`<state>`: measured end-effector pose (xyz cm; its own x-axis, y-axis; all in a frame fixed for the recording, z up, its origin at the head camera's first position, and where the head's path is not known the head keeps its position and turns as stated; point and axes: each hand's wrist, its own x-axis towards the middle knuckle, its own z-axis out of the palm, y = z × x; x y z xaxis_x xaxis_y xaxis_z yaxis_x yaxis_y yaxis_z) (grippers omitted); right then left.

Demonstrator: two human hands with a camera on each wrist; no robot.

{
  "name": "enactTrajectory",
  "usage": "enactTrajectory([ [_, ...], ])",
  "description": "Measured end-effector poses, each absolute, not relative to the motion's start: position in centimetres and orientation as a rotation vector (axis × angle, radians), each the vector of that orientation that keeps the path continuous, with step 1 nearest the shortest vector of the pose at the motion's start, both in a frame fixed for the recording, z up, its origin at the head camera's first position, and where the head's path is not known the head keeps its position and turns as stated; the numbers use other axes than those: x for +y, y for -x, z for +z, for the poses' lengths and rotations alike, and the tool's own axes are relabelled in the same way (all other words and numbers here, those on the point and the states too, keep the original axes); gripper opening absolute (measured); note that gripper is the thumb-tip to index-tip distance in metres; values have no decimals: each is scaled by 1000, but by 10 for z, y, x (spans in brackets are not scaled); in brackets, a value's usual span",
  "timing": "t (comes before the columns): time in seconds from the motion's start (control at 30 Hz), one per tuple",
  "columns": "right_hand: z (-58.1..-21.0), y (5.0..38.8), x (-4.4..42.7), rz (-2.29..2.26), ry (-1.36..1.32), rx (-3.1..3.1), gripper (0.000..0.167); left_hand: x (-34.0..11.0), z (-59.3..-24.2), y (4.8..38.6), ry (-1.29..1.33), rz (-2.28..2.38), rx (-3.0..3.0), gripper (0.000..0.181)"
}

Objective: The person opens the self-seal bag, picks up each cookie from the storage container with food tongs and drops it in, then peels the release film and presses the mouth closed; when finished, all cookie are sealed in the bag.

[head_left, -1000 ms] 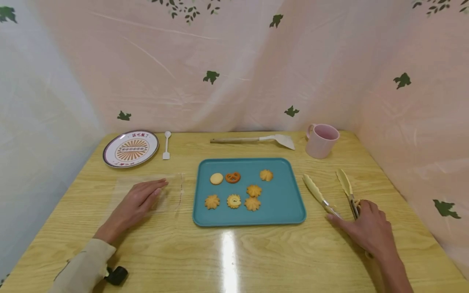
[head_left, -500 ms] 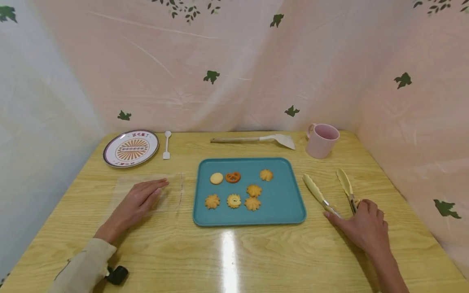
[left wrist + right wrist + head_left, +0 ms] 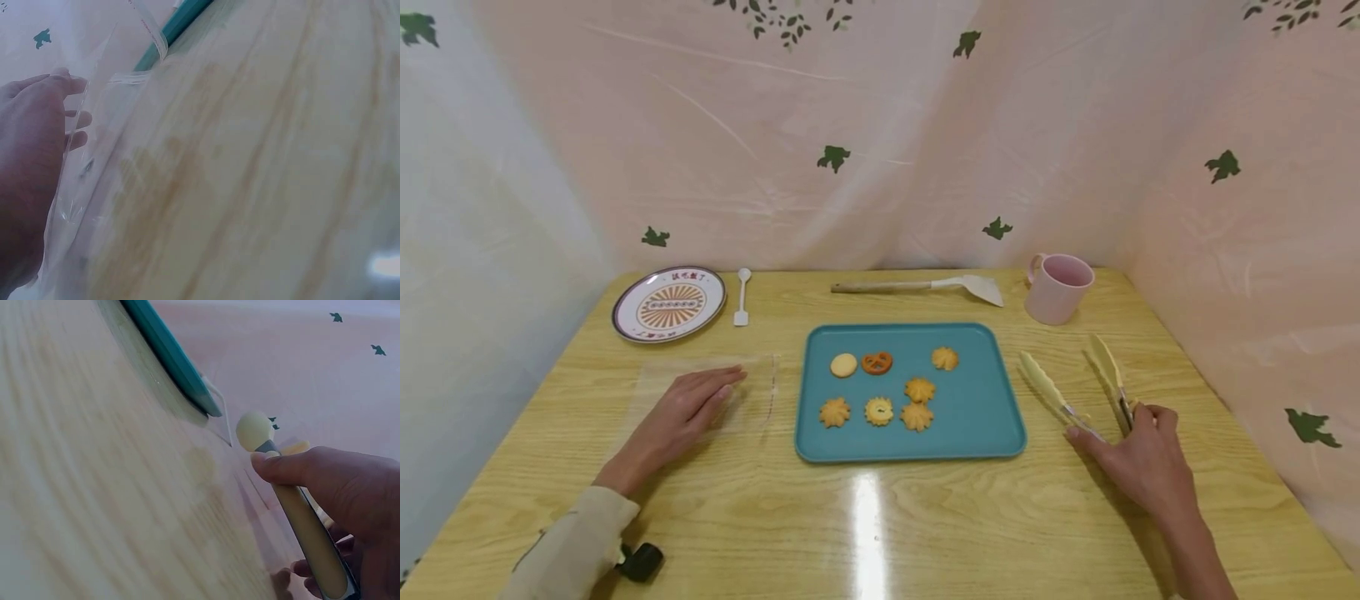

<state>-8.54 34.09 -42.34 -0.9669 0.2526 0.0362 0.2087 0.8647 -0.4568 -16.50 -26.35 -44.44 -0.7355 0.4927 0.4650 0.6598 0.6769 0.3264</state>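
Observation:
On the right of the table, my right hand (image 3: 1146, 471) grips a pair of food tongs (image 3: 1043, 382) with pale yellow tips; thumb on one arm, fingers round the other. The tongs are spread, with nothing between their tips, and a shadow lies beside one tip. The right wrist view shows the tongs' handle (image 3: 312, 544) under the thumb. My left hand (image 3: 681, 417) rests on a clear zip bag (image 3: 754, 396), fingers fairly straight. Between the hands lies a teal tray (image 3: 910, 455) bearing several flower-shaped cookies (image 3: 834, 413), a round cracker (image 3: 843, 365) and a pretzel (image 3: 877, 362).
A patterned plate (image 3: 668, 305) and a small white spoon (image 3: 741, 298) lie at the back left. Behind the tray is a spatula (image 3: 887, 287) with a wooden handle. A pink mug (image 3: 1054, 292) stands at the back right. Printed cloth hangs round the table.
The right hand has shifted a little to the left, and the tongs' right tip has risen slightly. My left hand, the bag and the tray have stayed in place.

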Motion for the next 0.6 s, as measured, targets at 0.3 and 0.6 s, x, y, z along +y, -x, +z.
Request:
enactTrajectory([
  [0.3, -420, 87, 339, 740, 209, -2937, 84, -263, -444, 164, 892, -676, -2579, 34],
  [0.6, -416, 90, 325, 855, 68, -2864, 60, -263, -443, 164, 884, -687, -2588, 35],
])
